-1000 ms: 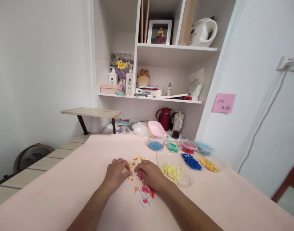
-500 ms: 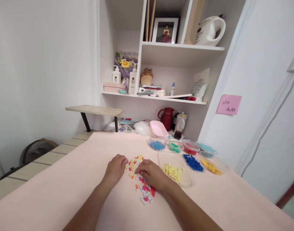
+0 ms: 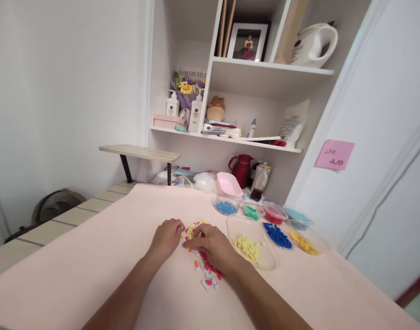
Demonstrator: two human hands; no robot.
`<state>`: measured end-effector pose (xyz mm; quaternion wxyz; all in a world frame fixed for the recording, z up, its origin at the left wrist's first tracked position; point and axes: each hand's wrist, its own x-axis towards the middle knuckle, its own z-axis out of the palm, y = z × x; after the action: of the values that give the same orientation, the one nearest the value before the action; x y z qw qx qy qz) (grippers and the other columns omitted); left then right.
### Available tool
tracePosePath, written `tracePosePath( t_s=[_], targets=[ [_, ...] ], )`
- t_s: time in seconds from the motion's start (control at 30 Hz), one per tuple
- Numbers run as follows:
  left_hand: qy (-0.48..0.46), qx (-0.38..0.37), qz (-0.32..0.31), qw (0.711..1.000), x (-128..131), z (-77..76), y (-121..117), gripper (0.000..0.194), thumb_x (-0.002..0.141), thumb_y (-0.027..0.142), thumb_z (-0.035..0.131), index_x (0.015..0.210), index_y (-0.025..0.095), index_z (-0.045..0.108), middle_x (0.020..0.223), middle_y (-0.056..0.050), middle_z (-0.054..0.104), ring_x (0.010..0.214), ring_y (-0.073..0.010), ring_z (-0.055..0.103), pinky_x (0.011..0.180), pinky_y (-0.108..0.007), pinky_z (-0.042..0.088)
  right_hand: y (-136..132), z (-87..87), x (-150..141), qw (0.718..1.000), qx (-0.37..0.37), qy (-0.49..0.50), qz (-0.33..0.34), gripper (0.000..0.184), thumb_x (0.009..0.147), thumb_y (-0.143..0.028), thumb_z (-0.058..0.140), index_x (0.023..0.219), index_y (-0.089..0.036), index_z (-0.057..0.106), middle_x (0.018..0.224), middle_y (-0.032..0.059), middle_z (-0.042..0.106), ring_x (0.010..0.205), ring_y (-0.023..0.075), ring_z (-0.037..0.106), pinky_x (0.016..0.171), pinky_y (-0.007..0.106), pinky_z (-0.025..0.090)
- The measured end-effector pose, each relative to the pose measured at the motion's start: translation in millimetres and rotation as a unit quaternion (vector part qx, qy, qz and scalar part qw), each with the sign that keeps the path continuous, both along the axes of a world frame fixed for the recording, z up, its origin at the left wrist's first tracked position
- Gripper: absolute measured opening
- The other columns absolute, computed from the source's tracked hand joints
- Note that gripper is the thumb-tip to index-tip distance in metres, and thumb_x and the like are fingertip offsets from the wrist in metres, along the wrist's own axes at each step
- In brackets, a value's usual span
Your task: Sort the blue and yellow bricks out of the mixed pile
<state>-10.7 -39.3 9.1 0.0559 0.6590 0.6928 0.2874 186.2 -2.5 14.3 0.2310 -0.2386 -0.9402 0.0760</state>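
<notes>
A loose pile of small plastic pieces in yellow, white, pink and orange lies on the pink-covered table, partly hidden under my right hand. My left hand rests at the pile's left edge with its fingers curled in; anything inside them is hidden. Over the middle of the pile is my right hand, its thumb and forefinger spread apart with no piece visible between them. Just right of that hand, a clear shallow tray bears a heap of pale yellow pieces.
Beyond the tray stand clear tubs of blue, green, red and light blue pieces. Dark blue and orange-yellow pieces sit to the right. A pink basin and a red jug are behind.
My right hand's thumb and forefinger have spread apart and reached left across the pile. My left hand stays in nearly the same place. The whole view has shifted slightly.
</notes>
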Motion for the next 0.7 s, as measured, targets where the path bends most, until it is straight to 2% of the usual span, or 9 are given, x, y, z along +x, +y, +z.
tracePosePath(
  t_s=[0.1, 0.27, 0.43, 0.6, 0.7],
  targets=[
    [0.004, -0.006, 0.003, 1.000, 0.5, 1.5, -1.5, 0.030, 0.090, 0.019, 0.037, 0.084, 0.023, 0.066, 0.095, -0.004, 0.071, 0.091, -0.0188, 0.060, 0.080, -0.029, 0.041, 6.0, -4.2, 1.1, 0.999, 0.011, -0.017, -0.031, 0.038, 0.086, -0.012, 0.059, 0.106, -0.040, 0.074, 0.100, 0.0023, 0.064, 0.090, 0.0180, 0.056, 0.083, 0.032, 0.041],
    [0.004, -0.012, 0.002, 1.000, 2.1, 3.9, -3.5, 0.031, 0.090, 0.018, 0.037, 0.083, 0.023, 0.067, 0.097, -0.004, 0.071, 0.092, -0.0192, 0.060, 0.080, -0.029, 0.041, 14.0, -6.3, 8.8, 0.996, -0.014, 0.006, -0.084, 0.027, 0.086, -0.017, 0.060, 0.103, -0.032, 0.076, 0.100, 0.0043, 0.064, 0.094, 0.0194, 0.058, 0.084, 0.031, 0.043],
    [0.005, -0.011, -0.001, 1.000, 2.1, 2.8, -3.1, 0.030, 0.090, 0.019, 0.037, 0.084, 0.023, 0.067, 0.097, -0.004, 0.071, 0.093, -0.0190, 0.059, 0.081, -0.030, 0.041, 10.7, -2.6, 6.8, 0.999, -0.017, 0.014, -0.044, 0.039, 0.083, -0.012, 0.062, 0.111, -0.038, 0.072, 0.098, 0.0015, 0.063, 0.092, 0.0168, 0.059, 0.079, 0.027, 0.043],
    [0.011, -0.014, -0.003, 1.000, 2.0, 3.4, -3.0, 0.031, 0.090, 0.019, 0.037, 0.083, 0.023, 0.067, 0.096, -0.004, 0.070, 0.093, -0.0188, 0.060, 0.081, -0.029, 0.041, 9.5, -0.6, 4.4, 0.999, -0.005, 0.011, -0.044, 0.022, 0.083, -0.015, 0.066, 0.092, -0.032, 0.077, 0.098, 0.0020, 0.065, 0.092, 0.0178, 0.060, 0.086, 0.031, 0.042],
    [0.014, -0.014, -0.004, 1.000, 2.9, 4.8, -3.9, 0.031, 0.090, 0.019, 0.037, 0.083, 0.023, 0.067, 0.096, -0.004, 0.070, 0.093, -0.0189, 0.060, 0.081, -0.029, 0.041, 7.9, 0.4, 4.6, 0.998, -0.009, 0.010, -0.060, 0.031, 0.083, -0.014, 0.064, 0.106, -0.033, 0.074, 0.105, 0.0025, 0.065, 0.096, 0.0183, 0.060, 0.088, 0.031, 0.042]
  ],
)
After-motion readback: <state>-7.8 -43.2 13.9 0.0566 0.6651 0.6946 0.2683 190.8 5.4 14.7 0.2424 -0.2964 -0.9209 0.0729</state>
